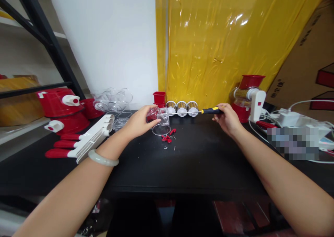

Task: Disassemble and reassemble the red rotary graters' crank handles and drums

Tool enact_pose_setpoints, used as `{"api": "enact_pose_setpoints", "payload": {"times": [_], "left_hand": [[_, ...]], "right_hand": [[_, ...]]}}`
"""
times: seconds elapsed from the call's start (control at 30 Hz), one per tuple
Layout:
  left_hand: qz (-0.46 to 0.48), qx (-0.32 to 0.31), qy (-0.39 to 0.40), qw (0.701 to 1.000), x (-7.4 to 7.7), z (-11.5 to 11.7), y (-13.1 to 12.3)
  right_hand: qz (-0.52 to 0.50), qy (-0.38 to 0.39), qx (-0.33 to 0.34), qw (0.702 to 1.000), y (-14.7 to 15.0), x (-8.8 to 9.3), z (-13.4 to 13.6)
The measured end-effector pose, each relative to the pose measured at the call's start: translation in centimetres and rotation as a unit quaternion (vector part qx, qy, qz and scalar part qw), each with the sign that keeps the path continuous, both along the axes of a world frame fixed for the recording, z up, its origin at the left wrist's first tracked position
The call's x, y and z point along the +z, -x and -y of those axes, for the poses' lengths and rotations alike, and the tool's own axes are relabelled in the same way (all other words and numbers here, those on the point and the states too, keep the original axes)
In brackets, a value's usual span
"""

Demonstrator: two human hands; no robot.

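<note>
A screwdriver (209, 110) and matching drums (182, 109) suggest an assembly workshop.

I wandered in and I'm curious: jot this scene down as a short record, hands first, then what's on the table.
Left hand: holds a clear plastic part
Right hand: grips a yellow-and-black screwdriver, its shaft running to that part
Surface: black table
Below the part: small red pieces, tiny metal pieces
Behind: three grater drums, red hopper
Left side: white crank handles with red grips
</note>
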State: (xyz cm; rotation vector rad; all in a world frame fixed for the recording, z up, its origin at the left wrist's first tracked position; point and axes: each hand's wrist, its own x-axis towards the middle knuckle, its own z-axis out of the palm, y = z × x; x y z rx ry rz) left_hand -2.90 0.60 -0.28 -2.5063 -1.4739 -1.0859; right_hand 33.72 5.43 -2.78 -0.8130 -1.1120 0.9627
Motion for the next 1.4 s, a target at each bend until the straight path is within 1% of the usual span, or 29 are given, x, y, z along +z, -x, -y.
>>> {"api": "enact_pose_setpoints", "payload": {"times": [0.07,0.13,0.2,0.3,0.37,0.43,0.5,0.57,0.63,0.73,0.8,0.87,1.0,1.2,1.3,1.4], "left_hand": [[0.001,-0.002,0.000,1.000,-0.08,-0.09,0.08],[0.001,-0.004,-0.001,1.000,-0.13,-0.17,0.14],[0.001,-0.005,-0.001,1.000,-0.14,-0.19,0.15],[0.002,-0.003,-0.002,1.000,-0.09,-0.14,0.11],[0.002,-0.003,-0.002,1.000,-0.07,-0.10,0.08],[0.003,-0.002,-0.001,1.000,-0.08,-0.08,0.07],[0.002,-0.002,-0.002,1.000,-0.11,-0.08,0.08],[0.000,-0.004,-0.004,1.000,-0.13,-0.10,0.09],[-0.001,-0.006,-0.004,1.000,-0.14,-0.12,0.11],[0.001,-0.005,-0.002,1.000,-0.12,-0.14,0.11],[0.002,-0.006,-0.002,1.000,-0.10,-0.13,0.10],[0.002,-0.006,-0.004,1.000,-0.09,-0.11,0.10],[-0.001,-0.005,-0.004,1.000,-0.11,-0.16,0.13],[-0.001,-0.007,-0.005,1.000,-0.08,-0.17,0.09],[0.001,-0.005,-0.003,1.000,-0.06,-0.13,0.06],[0.001,-0.006,-0.001,1.000,-0.08,-0.15,0.09]], "right_hand": [[-0.030,0.005,0.035,0.999,0.00,0.17,0.20],[-0.037,0.009,0.049,0.998,0.06,0.25,0.25],[-0.020,0.010,0.026,0.999,0.16,0.20,0.15],[0.030,0.003,-0.028,0.999,0.28,0.08,-0.05],[0.036,-0.002,-0.042,0.998,0.28,0.09,-0.05],[0.009,0.001,-0.024,1.000,0.22,0.19,0.03],[-0.022,0.001,0.011,1.000,0.14,0.28,0.12],[-0.033,-0.001,0.035,0.999,0.11,0.29,0.13],[-0.014,-0.002,0.020,1.000,0.12,0.19,0.03],[0.040,-0.011,-0.024,0.999,0.14,-0.02,-0.18],[0.048,-0.014,-0.035,0.998,0.08,-0.08,-0.26],[0.024,-0.009,-0.021,0.999,-0.03,-0.04,-0.27],[-0.013,-0.004,0.034,0.999,-0.11,0.08,-0.17],[0.026,-0.002,0.003,1.000,0.21,0.08,-0.02],[-0.003,0.013,0.017,1.000,0.12,0.11,0.02],[-0.027,0.017,0.052,0.998,-0.08,0.17,0.05]]}}
